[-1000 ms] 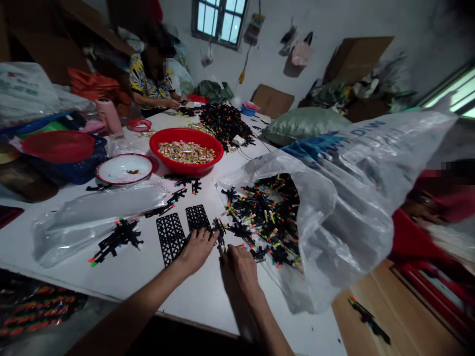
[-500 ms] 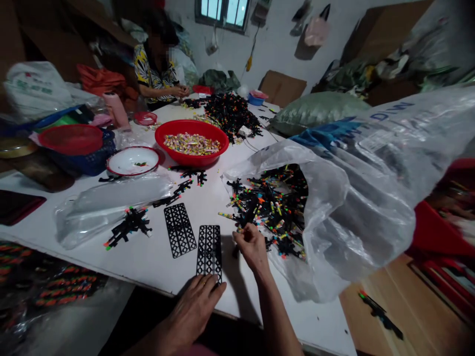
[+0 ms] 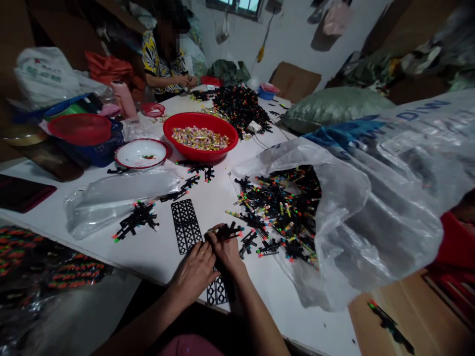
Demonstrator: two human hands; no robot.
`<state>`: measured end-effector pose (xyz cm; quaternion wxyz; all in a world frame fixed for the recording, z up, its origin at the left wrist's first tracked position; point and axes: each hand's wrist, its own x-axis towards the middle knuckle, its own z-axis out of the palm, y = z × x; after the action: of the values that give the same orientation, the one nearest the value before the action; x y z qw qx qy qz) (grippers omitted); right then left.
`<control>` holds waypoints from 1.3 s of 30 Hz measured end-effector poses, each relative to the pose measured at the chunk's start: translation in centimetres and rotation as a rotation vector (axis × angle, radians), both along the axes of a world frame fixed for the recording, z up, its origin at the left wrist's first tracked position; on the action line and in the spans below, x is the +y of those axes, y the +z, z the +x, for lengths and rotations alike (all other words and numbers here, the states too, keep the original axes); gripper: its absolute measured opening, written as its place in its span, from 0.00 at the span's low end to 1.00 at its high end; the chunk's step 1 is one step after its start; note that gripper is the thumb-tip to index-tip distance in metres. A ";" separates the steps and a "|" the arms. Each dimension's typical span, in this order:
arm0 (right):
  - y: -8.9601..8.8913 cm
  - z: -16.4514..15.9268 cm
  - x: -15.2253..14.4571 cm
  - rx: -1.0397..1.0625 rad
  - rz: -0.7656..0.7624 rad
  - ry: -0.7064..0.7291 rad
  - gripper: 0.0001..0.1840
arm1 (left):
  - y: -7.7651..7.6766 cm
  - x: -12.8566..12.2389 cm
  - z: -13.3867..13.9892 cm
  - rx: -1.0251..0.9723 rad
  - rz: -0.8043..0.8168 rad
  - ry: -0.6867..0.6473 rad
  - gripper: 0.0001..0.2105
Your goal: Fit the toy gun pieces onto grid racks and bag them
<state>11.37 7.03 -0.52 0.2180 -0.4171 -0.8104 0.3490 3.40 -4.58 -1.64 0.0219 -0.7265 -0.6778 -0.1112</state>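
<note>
My right hand (image 3: 227,251) is closed around a small black toy gun (image 3: 227,231) with an orange-pink tip, just above the table. Beside it, my left hand (image 3: 196,271) lies with fingers stretched over a black plastic lattice card (image 3: 216,291). The hands cover the card's upper part; its lower end shows near the table edge. A second lattice card (image 3: 186,226) lies flat to the left. To the right, many toy guns (image 3: 274,202) with bright tips spill from the mouth of a clear plastic bag (image 3: 345,232).
A small heap of toy guns (image 3: 137,221) lies at left beside clear plastic sleeves (image 3: 122,200). Behind stand a white enamel plate (image 3: 139,154) and a red basin (image 3: 168,131) of small colourful pieces. Across the table, a person (image 3: 163,62) sits by a large black pile (image 3: 241,109).
My right hand has moved left from the toy-gun pile to beside my left hand, now with a toy gun in it. The view has tilted downward slightly.
</note>
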 end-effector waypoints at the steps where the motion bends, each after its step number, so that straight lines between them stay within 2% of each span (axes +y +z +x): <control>1: 0.2 -0.1 -0.1 -0.091 0.049 0.054 0.08 | 0.0 -0.1 0.1 -0.014 -0.001 -0.010 0.20; 4: 0.9 -0.5 -0.6 -0.339 0.141 0.153 0.08 | -0.1 -0.2 -0.2 -0.062 -0.024 -0.058 0.21; 7: 1.5 -1.4 -0.9 -0.467 0.146 0.100 0.10 | -0.2 -0.3 -0.5 -0.105 -0.037 -0.045 0.21; 9: 1.7 -1.4 -0.5 -0.444 0.120 0.091 0.11 | -0.3 -0.5 -0.7 -0.114 -0.020 -0.032 0.19; 13: 2.5 0.5 2.8 -0.274 -0.025 0.288 0.08 | -0.8 -1.1 -0.6 -0.054 0.067 -0.055 0.19; 14: 2.8 1.0 4.0 -0.277 -0.001 0.285 0.09 | -1.0 -1.3 -0.6 -0.036 0.088 -0.060 0.19; 16: 3.6 1.5 6.0 -0.417 0.173 0.161 0.13 | -1.2 -1.7 -0.5 -0.018 0.108 -0.063 0.19; 18: 4.2 1.4 7.0 -0.595 0.345 0.035 0.14 | -1.3 -2.0 -0.4 -0.015 0.105 -0.045 0.19; 19: 4.3 1.3 6.9 -0.647 0.394 0.037 0.14 | -1.2 -2.1 -0.4 -0.014 0.101 -0.035 0.18; 22: 3.9 1.7 4.9 -0.643 0.477 0.215 0.12 | -1.0 -2.4 -0.4 0.013 0.096 -0.022 0.18; 25: 3.2 3.9 2.5 -0.615 0.549 0.345 0.13 | -0.9 -2.5 -0.1 0.056 0.116 -0.010 0.19; 28: 2.8 6.0 1.1 -0.622 0.541 0.305 0.14 | -1.1 -2.5 0.2 0.087 0.156 0.015 0.19; 32: 2.7 6.7 -0.3 -0.679 0.559 0.255 0.09 | -1.8 -2.4 0.1 0.123 0.233 -0.004 0.18; 36: 3.0 7.5 -2.0 -0.656 0.620 0.299 0.11 | -2.4 -3.0 -0.1 0.154 0.287 -0.025 0.19; 39: 3.2 8.8 -3.2 -0.626 0.623 0.421 0.09 | -2.4 -3.8 0.0 0.163 0.294 -0.005 0.19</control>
<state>20.14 3.83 2.73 0.0029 -0.2442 -0.9696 -0.0157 3.43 -8.35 -4.02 0.1827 -0.7239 -0.6482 -0.1499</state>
